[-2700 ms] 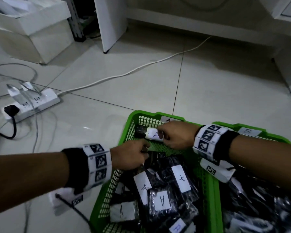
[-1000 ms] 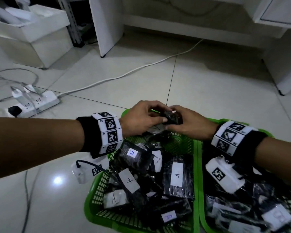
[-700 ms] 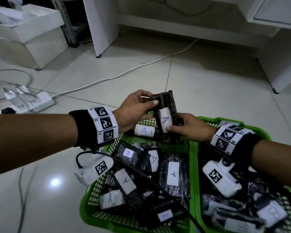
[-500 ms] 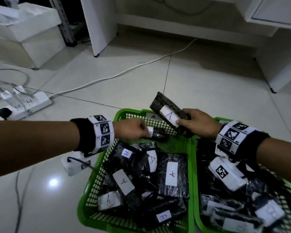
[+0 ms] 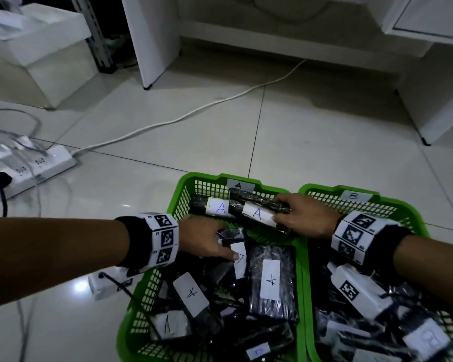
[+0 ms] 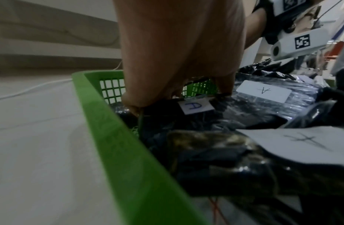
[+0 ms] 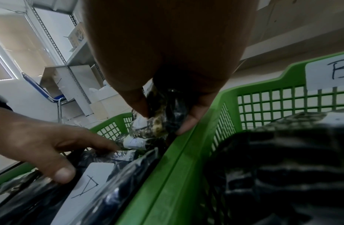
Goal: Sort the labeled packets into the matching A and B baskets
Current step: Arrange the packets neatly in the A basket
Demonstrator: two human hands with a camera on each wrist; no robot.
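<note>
Right hand [image 5: 302, 218]: I clamp an A packet [image 5: 259, 210] low at the A basket [image 5: 179, 194] far end. Left hand [image 5: 203, 240]: fingers on another A packet [image 5: 237, 257]. Step: placing. Next: release; B basket [image 5: 413, 220] adjacent.

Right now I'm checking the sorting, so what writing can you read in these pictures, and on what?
"A": tag on the left basket.
"B": tag on the right basket.
"A": packet held by the right hand, label.
"A": rolled packet beside it.
"A": packet under the left hand, label.
"A": large flat packet.
Label at the near edge: blurred.
Wristband markers: patterns, no words.
</note>
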